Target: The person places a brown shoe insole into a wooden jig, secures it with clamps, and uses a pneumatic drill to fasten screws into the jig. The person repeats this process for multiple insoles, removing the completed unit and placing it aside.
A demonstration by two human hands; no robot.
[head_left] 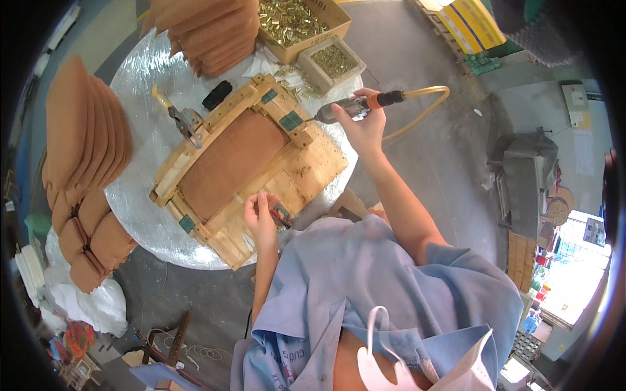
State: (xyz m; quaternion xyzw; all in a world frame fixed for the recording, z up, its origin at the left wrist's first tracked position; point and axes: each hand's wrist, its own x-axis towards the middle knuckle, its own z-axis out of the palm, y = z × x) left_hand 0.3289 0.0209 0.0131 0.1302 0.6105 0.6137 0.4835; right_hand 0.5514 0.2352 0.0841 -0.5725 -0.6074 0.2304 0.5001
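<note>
Fingers point(340, 115) around driver point(356, 106) near frame edge point(302, 137)

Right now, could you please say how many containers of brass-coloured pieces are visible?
2: a cardboard box at the picture's top, and a smaller tub below, to its right.

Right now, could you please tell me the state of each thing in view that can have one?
Right hand: closed around the power tool.
Power tool: held; whether running, cannot tell.
Hose: attached, curved.
Left hand: fingers curled; holding unclear.
Brown panel: lying within the wooden frame.
Cardboard box: open, filled with brass-coloured pieces.
Small bin: open, filled.
Other brown panels: stacked.
</note>
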